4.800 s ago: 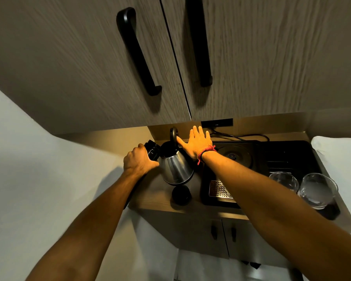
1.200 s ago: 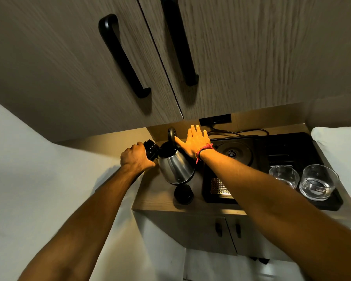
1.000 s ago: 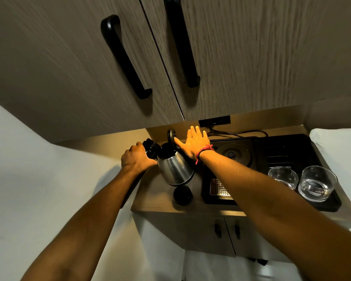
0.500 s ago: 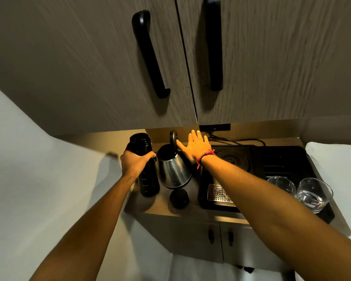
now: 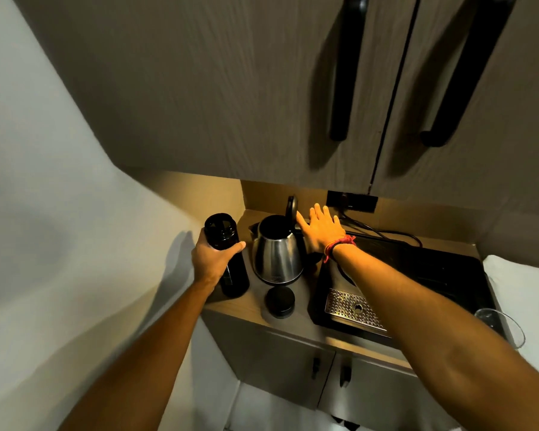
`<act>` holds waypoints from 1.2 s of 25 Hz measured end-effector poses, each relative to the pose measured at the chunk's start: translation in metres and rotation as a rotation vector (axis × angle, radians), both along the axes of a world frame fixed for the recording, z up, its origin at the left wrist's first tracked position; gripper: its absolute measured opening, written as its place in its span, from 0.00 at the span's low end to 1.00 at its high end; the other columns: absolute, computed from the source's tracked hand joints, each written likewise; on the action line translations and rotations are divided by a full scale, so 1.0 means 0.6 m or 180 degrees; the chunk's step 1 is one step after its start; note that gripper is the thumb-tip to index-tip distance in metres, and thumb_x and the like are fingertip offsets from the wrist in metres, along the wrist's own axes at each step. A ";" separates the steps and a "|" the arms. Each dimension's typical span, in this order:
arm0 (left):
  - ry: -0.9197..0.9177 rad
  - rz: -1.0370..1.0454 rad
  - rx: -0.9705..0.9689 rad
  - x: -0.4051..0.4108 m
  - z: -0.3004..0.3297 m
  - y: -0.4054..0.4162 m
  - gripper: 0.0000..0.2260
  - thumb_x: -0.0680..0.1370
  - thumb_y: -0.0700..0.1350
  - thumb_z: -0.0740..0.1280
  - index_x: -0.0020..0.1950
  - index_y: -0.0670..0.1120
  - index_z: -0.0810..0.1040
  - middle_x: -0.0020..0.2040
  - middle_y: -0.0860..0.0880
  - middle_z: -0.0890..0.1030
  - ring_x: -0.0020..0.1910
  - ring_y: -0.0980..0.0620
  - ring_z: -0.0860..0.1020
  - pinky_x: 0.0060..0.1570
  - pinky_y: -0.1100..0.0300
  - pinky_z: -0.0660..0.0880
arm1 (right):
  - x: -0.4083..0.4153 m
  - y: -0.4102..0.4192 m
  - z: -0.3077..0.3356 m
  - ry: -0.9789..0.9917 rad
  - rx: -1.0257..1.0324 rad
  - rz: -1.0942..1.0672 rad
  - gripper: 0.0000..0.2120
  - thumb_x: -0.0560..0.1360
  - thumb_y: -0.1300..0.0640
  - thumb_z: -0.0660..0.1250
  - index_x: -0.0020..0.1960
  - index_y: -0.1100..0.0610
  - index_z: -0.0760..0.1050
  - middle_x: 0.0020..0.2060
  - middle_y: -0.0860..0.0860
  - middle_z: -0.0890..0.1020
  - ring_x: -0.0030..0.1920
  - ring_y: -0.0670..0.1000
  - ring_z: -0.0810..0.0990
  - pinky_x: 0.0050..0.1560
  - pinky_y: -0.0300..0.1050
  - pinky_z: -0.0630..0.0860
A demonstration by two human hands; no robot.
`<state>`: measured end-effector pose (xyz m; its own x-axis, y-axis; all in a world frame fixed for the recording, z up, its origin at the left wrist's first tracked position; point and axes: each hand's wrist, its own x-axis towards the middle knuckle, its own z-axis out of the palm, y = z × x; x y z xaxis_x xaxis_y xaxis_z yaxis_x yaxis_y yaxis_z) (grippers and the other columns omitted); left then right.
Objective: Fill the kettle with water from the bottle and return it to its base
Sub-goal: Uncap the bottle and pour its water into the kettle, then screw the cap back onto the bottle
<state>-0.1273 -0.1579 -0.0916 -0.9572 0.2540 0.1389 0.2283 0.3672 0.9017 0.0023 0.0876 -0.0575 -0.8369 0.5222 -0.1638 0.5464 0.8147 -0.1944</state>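
A steel kettle [image 5: 277, 259] stands on the wooden counter [image 5: 296, 318] with its black lid [image 5: 291, 208] flipped up. My right hand [image 5: 319, 230] is flat, fingers spread, and its thumb touches the raised lid. A black bottle [image 5: 227, 256] stands upright on the counter just left of the kettle, uncapped, with my left hand [image 5: 212, 259] wrapped around it. Its black cap [image 5: 280, 301] lies in front of the kettle. The round kettle base [image 5: 344, 276] sits on the black tray [image 5: 442, 272] and is mostly hidden by my right forearm.
A metal drip grate [image 5: 352, 309] is set in the tray's near corner. One glass [image 5: 498, 325] shows at the right edge. A power cord [image 5: 383, 233] runs to a wall socket [image 5: 352, 201]. Cabinet doors with black handles [image 5: 343, 73] hang low overhead. A white wall is on the left.
My left hand has tipped the bottle back from pouring into the kettle and set it upright on the counter. My right hand stays at the kettle lid. The camera swung left.
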 end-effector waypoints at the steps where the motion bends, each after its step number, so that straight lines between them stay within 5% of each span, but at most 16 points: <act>1: 0.0027 -0.0016 -0.0003 0.000 -0.004 -0.002 0.39 0.61 0.55 0.83 0.68 0.47 0.74 0.60 0.48 0.81 0.60 0.47 0.79 0.58 0.53 0.77 | -0.002 -0.001 -0.001 -0.0003 0.0022 0.0019 0.30 0.82 0.44 0.46 0.81 0.55 0.49 0.80 0.60 0.47 0.80 0.62 0.43 0.78 0.65 0.49; 6: 0.0110 -0.0242 0.0126 -0.008 0.024 -0.007 0.46 0.58 0.64 0.81 0.69 0.49 0.66 0.65 0.47 0.75 0.65 0.45 0.74 0.63 0.49 0.75 | 0.000 -0.007 0.000 -0.0191 0.0387 0.0419 0.35 0.80 0.53 0.59 0.80 0.48 0.42 0.79 0.64 0.47 0.79 0.66 0.45 0.75 0.68 0.53; 10: 0.0907 -0.0127 -0.0123 -0.016 0.101 -0.003 0.52 0.59 0.71 0.76 0.74 0.50 0.61 0.73 0.47 0.65 0.72 0.46 0.63 0.70 0.44 0.65 | 0.001 -0.009 0.004 -0.0244 0.0537 0.0445 0.38 0.78 0.55 0.63 0.80 0.48 0.43 0.79 0.65 0.48 0.79 0.67 0.45 0.75 0.68 0.54; 13: 0.2973 -0.0623 -0.0937 0.008 0.140 0.012 0.33 0.72 0.65 0.70 0.69 0.47 0.68 0.66 0.44 0.71 0.64 0.45 0.69 0.64 0.51 0.69 | 0.003 -0.011 0.004 -0.0203 0.0490 0.0368 0.37 0.79 0.52 0.61 0.80 0.49 0.42 0.79 0.64 0.48 0.79 0.66 0.45 0.76 0.68 0.54; 15: 0.3788 -0.1768 -0.1406 0.057 0.122 0.036 0.16 0.80 0.56 0.63 0.60 0.45 0.73 0.54 0.44 0.76 0.53 0.44 0.75 0.51 0.52 0.71 | 0.003 -0.014 0.002 -0.0217 0.0523 0.0367 0.36 0.80 0.52 0.60 0.80 0.49 0.42 0.79 0.64 0.48 0.79 0.66 0.45 0.76 0.67 0.54; 17: 0.2906 -0.2628 -0.2435 0.105 0.068 0.052 0.16 0.80 0.56 0.61 0.60 0.45 0.73 0.54 0.44 0.77 0.52 0.44 0.76 0.46 0.52 0.72 | 0.004 -0.018 0.002 -0.0209 0.0549 0.0374 0.35 0.80 0.52 0.58 0.80 0.50 0.42 0.79 0.64 0.49 0.79 0.66 0.46 0.75 0.67 0.55; 19: 0.1719 -0.2632 -0.3467 0.133 -0.001 0.058 0.28 0.78 0.63 0.61 0.70 0.45 0.67 0.64 0.42 0.73 0.62 0.40 0.74 0.51 0.47 0.75 | 0.004 -0.021 0.001 -0.0202 0.0562 0.0341 0.34 0.80 0.52 0.57 0.80 0.50 0.42 0.79 0.64 0.49 0.79 0.66 0.46 0.75 0.67 0.55; 22: 0.1098 -0.2435 -0.3699 0.154 -0.080 0.054 0.41 0.73 0.68 0.65 0.77 0.45 0.58 0.70 0.40 0.68 0.67 0.37 0.70 0.58 0.41 0.73 | 0.004 -0.021 0.002 -0.0168 0.0403 0.0168 0.31 0.81 0.48 0.53 0.80 0.50 0.44 0.79 0.63 0.49 0.79 0.65 0.46 0.76 0.66 0.53; 26: 0.1208 -0.2337 -0.3532 0.160 -0.103 0.047 0.39 0.72 0.62 0.70 0.75 0.44 0.60 0.68 0.41 0.70 0.65 0.39 0.72 0.56 0.43 0.76 | 0.004 -0.021 0.006 -0.0080 0.0143 -0.0140 0.30 0.82 0.44 0.46 0.81 0.54 0.48 0.80 0.60 0.48 0.80 0.61 0.45 0.78 0.63 0.50; 30: 0.2297 -0.2652 -0.3007 0.108 0.006 0.036 0.36 0.67 0.66 0.68 0.67 0.46 0.66 0.57 0.47 0.75 0.55 0.46 0.75 0.43 0.49 0.77 | 0.007 -0.017 0.010 -0.0072 0.0087 -0.0175 0.31 0.82 0.43 0.45 0.81 0.54 0.49 0.80 0.59 0.47 0.80 0.61 0.44 0.78 0.63 0.48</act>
<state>-0.0626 -0.1362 -0.0880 -0.2845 0.9586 -0.0138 0.9587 0.2845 0.0017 0.0065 0.0773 -0.0513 -0.8030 0.5720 -0.1674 0.5946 0.7880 -0.1597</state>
